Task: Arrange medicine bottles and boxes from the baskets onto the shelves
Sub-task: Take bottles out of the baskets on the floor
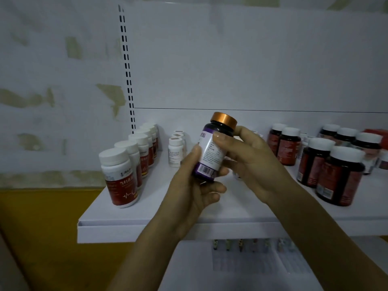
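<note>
Left hand (190, 193) cups bottle (210, 159) base; right hand (252, 162) grips upper side, over shelf (147, 215).

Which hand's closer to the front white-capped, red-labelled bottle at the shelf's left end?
Left. The left hand holds the base of the copper-capped dark bottle, just right of the white-capped red-labelled plastic bottle; the right hand grips that dark bottle's other side, farther right.

One gold-capped bottle (212, 150), three small white bottles (174, 153), one white shelf (130, 231).
</note>
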